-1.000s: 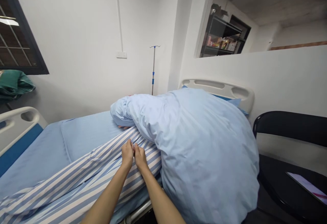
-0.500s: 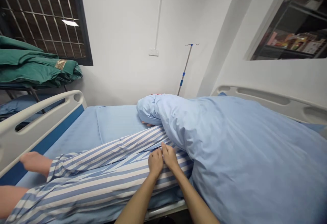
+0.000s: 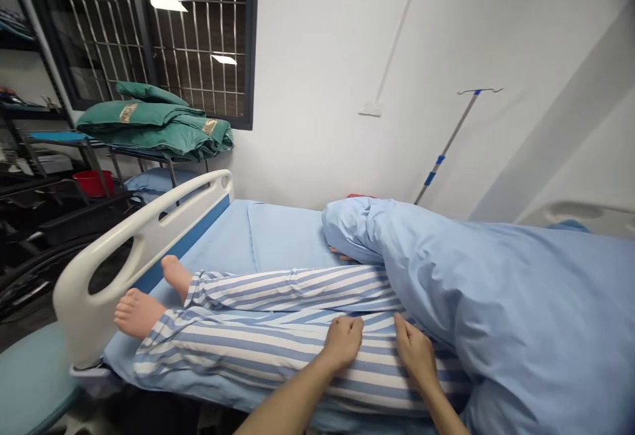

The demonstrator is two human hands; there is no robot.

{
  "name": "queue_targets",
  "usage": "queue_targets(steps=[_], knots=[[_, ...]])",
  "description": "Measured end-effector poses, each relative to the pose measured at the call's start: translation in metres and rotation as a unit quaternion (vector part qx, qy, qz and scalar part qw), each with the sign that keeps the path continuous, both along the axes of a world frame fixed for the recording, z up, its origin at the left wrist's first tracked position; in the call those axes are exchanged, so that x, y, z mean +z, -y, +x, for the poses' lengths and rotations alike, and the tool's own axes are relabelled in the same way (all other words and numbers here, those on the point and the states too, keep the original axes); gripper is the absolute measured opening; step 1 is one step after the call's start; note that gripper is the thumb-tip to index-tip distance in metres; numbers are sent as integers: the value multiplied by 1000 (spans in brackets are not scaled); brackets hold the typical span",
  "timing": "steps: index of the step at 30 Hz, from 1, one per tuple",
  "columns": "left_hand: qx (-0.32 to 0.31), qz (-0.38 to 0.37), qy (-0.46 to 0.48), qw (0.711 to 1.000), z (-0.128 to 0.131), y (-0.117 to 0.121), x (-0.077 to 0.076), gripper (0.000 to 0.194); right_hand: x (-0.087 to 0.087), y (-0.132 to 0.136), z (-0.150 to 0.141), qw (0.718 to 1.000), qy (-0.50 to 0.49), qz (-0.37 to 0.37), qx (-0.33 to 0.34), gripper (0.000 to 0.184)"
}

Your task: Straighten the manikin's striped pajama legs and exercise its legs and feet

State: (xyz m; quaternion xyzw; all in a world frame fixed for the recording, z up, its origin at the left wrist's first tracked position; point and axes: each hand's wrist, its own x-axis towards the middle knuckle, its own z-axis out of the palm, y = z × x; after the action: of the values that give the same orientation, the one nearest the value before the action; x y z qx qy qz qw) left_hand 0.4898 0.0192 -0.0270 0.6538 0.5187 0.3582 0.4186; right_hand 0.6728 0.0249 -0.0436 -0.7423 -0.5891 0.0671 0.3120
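A figure in blue-and-white striped trousers [image 3: 258, 346] lies on the bed, with bare feet [image 3: 140, 314] toward the footboard. My left hand [image 3: 344, 341] is closed like a fist at the thighs, knuckles up. A short gap to its right, my right hand [image 3: 415, 350] is closed over the same trousers, thumb and forefinger forward. Whatever is between the fingers of either hand is hidden, and I cannot tell whether they grip the cloth. Just beyond my right hand, a bunched light blue quilt [image 3: 520, 296] covers the figure's upper part.
A cream footboard [image 3: 112, 263] closes the bed's left end. An IV pole [image 3: 454, 141] stands behind the bed by the wall. Green folded bedding [image 3: 159, 124] lies on a rack under the barred window. A red bucket [image 3: 94, 184] and a wheelchair [image 3: 44, 250] are at far left.
My view has swung left, bringing the whole footboard and both feet in. My hands, touching each other before, are now apart over the trousers. The quilt lies much as before.
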Motion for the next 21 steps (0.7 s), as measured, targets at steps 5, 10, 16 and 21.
queue_targets(steps=[5, 10, 16, 21], knots=[[72, 13, 10, 997, -135, -3, 2, 46, 1, -2, 2, 999, 17, -39, -3, 59], [191, 33, 10, 981, -276, 7, -2, 48, -3, -6, 2, 997, 35, -70, -8, 59], [266, 43, -58, 961, -339, 31, -27, 46, -3, -10, 8, 993, 66, -99, -22, 57], [271, 43, -266, 924, -329, 36, -37, 44, 1, -18, -44, 995, 57, -78, 0, 49]])
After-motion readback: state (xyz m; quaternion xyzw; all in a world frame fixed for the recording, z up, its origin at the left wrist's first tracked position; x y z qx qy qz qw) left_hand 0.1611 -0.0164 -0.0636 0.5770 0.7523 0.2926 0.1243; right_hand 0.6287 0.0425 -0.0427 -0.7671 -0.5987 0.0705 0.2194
